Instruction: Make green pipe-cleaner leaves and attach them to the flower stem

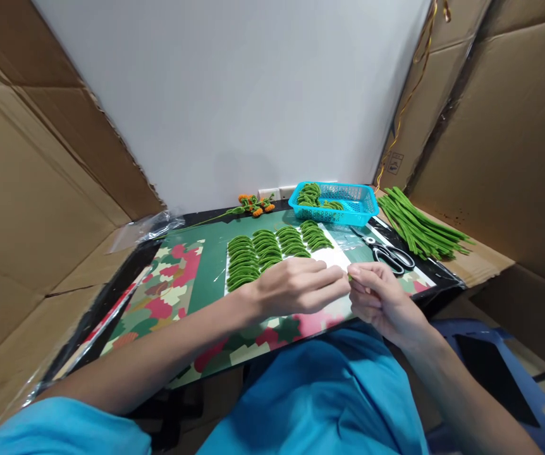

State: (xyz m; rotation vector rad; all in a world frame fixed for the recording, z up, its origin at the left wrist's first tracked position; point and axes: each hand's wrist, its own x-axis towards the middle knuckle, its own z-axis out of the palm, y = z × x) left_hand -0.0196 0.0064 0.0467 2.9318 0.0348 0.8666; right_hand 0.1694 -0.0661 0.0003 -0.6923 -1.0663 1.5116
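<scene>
Cardboard walls [504, 139] at both sides, scissors [377, 246] right of centre and mid-frame green pieces [267, 245] suggest a craft workshop

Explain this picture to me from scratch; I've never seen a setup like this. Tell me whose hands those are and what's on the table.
There is no robot here. One person works bare-handed, and a camera on that person's head looks forward and down, so the arms reach in from the bottom of the picture.

A green mat with patterned areas covers much of the table. On it is a white sheet bearing curved green pieces in four columns. Behind are orange flowers and a blue basket holding more green pieces. To the right lie scissors and a bundle of green stems.

The left hand and right hand meet over the sheet. A bit of green shows at the right fingertips; the rest is hidden.
</scene>
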